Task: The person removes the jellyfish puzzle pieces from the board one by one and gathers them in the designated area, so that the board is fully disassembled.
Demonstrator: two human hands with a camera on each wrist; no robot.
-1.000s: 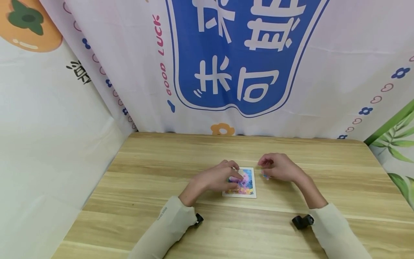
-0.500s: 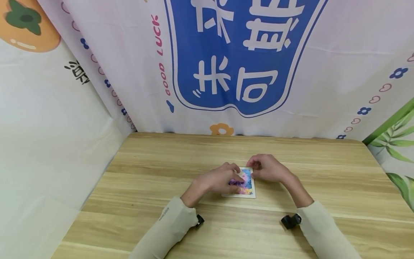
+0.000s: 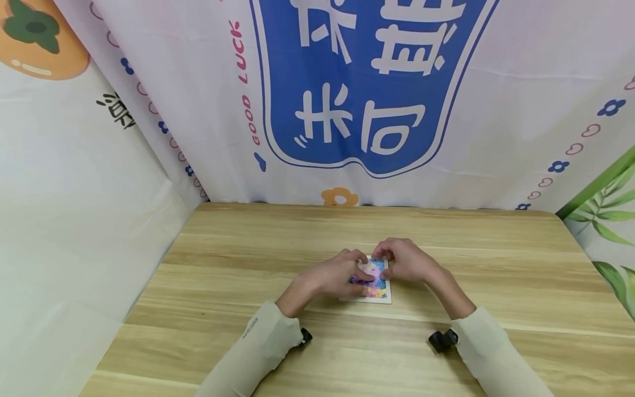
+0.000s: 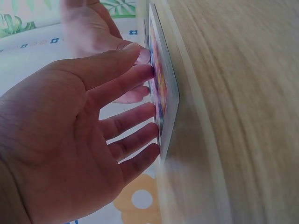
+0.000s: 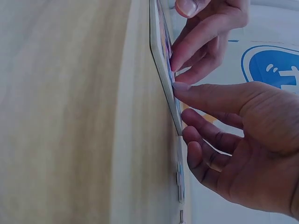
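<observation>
A small square jigsaw puzzle (image 3: 381, 291) in a white frame lies flat on the table, its picture pink, blue and yellow. My left hand (image 3: 333, 274) lies over its left half. In the left wrist view, the left fingers (image 4: 133, 145) are nearly straight and their tips touch the puzzle's face. Over the upper right corner is my right hand (image 3: 408, 261). Its thumb (image 5: 205, 94) presses on the puzzle's right side in the right wrist view, with the other fingers bent near the edge. Whether a loose piece lies under the right fingertips is hidden.
Small flat pieces (image 5: 180, 183) lie on the table beyond the puzzle in the right wrist view. The wooden table (image 3: 238, 248) meets a printed cloth (image 3: 218, 138) at the back. A black wrist camera (image 3: 443, 340) sits at the right sleeve.
My right hand has moved left, from beside the puzzle with a small colourful piece at its fingers, onto the puzzle's right side. That piece no longer shows. The left hand has barely moved.
</observation>
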